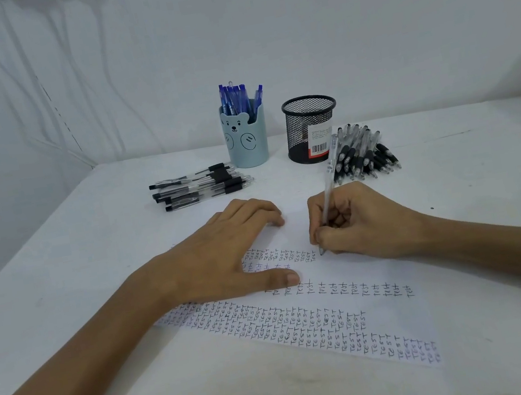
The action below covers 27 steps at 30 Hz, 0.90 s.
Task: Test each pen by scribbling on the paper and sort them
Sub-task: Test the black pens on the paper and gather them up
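White paper (395, 319) lies flat on the table (89, 262), already carrying many rows of "TEST", mostly black ink and some bluish.

Left hand (220, 256): flat on the paper, fingers loosely extended, thumb spread out, holding the sheet down.

Right hand (361, 224): pinches a clear pen (328, 185) between thumb and fingers in a writing hold. Tip is on the paper at the end of the top row of words, barrel leaning away.

Sorting so far:
- bear cup (246, 140) holds a bunch of blue pens (234, 97), standing upright
- mesh cup (311, 129) beside it: no pens show above the rim
- left pile (201, 186) of black pens lies near the bear cup
- right pile (363, 155), the larger, lies just beside the mesh cup

Judgement: well into the task, given the filled rows and stocked bear cup. Cannot tell which pile is tested and which waits. Left to do: finish this test, place the pen, work through the untested pens.
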Available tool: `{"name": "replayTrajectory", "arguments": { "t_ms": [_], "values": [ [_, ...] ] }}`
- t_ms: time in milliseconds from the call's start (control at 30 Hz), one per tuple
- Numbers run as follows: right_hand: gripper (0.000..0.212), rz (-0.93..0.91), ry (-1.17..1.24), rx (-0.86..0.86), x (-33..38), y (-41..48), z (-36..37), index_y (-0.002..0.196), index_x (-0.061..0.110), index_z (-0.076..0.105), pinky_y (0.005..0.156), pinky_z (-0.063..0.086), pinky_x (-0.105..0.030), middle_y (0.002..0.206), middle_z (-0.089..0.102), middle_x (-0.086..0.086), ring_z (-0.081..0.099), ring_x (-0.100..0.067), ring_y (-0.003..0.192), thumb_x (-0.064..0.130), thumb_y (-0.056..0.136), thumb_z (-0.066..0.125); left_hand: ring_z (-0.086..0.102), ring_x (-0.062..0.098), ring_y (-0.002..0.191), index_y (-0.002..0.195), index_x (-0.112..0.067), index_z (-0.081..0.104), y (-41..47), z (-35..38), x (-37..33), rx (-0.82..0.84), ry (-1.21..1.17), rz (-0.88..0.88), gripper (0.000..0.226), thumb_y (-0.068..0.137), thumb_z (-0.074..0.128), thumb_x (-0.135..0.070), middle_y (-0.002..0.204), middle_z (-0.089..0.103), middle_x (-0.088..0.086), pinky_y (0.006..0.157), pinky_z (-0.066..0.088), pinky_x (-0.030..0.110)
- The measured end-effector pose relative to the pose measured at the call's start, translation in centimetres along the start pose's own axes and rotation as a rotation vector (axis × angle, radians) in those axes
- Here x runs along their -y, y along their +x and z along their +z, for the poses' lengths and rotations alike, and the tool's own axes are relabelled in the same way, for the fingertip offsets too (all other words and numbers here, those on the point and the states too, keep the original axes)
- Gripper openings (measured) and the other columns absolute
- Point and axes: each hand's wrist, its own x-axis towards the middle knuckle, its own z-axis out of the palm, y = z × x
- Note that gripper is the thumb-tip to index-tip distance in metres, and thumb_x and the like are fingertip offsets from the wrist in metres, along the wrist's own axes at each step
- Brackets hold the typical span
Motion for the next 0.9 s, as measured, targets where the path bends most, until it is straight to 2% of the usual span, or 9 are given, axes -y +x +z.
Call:
{"name": "replayTrajectory", "arguments": {
  "t_ms": [200,467,600,667,733,800,900],
  "values": [
    [0.014,0.006,0.015,-0.004,-0.09,-0.01,0.02,0.077,-0.002,0.067,0.051,0.041,-0.014,0.060,0.065,0.000,0.054,-0.007,0.052,-0.011,0.087,0.062,0.023,-0.004,0.144,0.147,-0.037,0.036,0.02,0.01,0.00,-0.001,0.005,0.002,0.080,0.085,0.048,-0.086,0.152,0.031,-0.023,0.122,0.030,0.032],
    [0.012,0.005,-0.059,-0.021,-0.35,0.17,0.13,0.076,-0.002,0.063,0.051,0.041,-0.018,0.062,0.064,-0.009,0.053,-0.013,0.053,-0.007,0.087,0.062,0.024,-0.002,0.144,0.147,-0.035,0.038,0.00,0.04,-0.09,-0.009,-0.005,0.002,0.082,0.085,0.048,-0.086,0.152,0.032,-0.022,0.121,0.031,0.035],
    [0.012,0.088,0.140,-0.089,-0.27,0.50,-0.25,0.074,0.003,0.061,0.043,0.034,-0.020,0.057,0.058,-0.010,0.046,-0.015,0.046,0.011,0.084,0.061,0.022,-0.004,0.144,0.149,-0.035,0.037,-0.04,-0.11,-0.20,-0.004,-0.001,0.001,0.081,0.086,0.050,-0.085,0.153,0.031,-0.023,0.123,0.029,0.033],
    [0.013,0.109,0.256,-0.104,-0.20,0.67,-0.53,0.078,0.009,0.063,0.042,0.030,-0.021,0.059,0.058,-0.011,0.043,-0.015,0.045,0.012,0.090,0.062,0.022,-0.005,0.144,0.148,-0.037,0.036,-0.09,-0.18,-0.22,-0.001,0.001,0.000,0.080,0.086,0.049,-0.085,0.152,0.031,-0.024,0.123,0.029,0.032],
    [0.025,0.130,0.327,-0.117,-0.33,0.79,-0.59,0.080,0.011,0.066,0.044,0.034,-0.019,0.065,0.060,-0.011,0.046,-0.016,0.051,0.021,0.101,0.058,0.023,-0.004,0.144,0.148,-0.037,0.036,-0.07,-0.23,-0.22,-0.001,0.003,0.009,0.080,0.085,0.047,-0.086,0.152,0.031,-0.024,0.122,0.030,0.033],
    [0.035,0.118,0.368,-0.129,-0.48,0.81,-0.48,0.081,0.011,0.071,0.048,0.036,-0.018,0.075,0.060,-0.011,0.048,-0.016,0.059,0.035,0.101,0.055,0.024,-0.004,0.144,0.148,-0.037,0.036,-0.04,-0.29,-0.14,0.007,0.003,0.009,0.080,0.086,0.046,-0.087,0.152,0.031,-0.024,0.122,0.031,0.033],
    [0.030,0.068,0.348,-0.136,-0.76,0.94,-0.49,0.098,0.006,0.073,0.049,0.033,-0.024,0.080,0.061,-0.010,0.050,-0.016,0.061,0.032,0.097,0.059,0.025,-0.005,0.143,0.148,-0.038,0.037,-0.06,-0.41,0.12,0.011,0.002,0.013,0.075,0.089,0.045,-0.083,0.152,0.032,-0.025,0.122,0.030,0.032]
  ]
}}
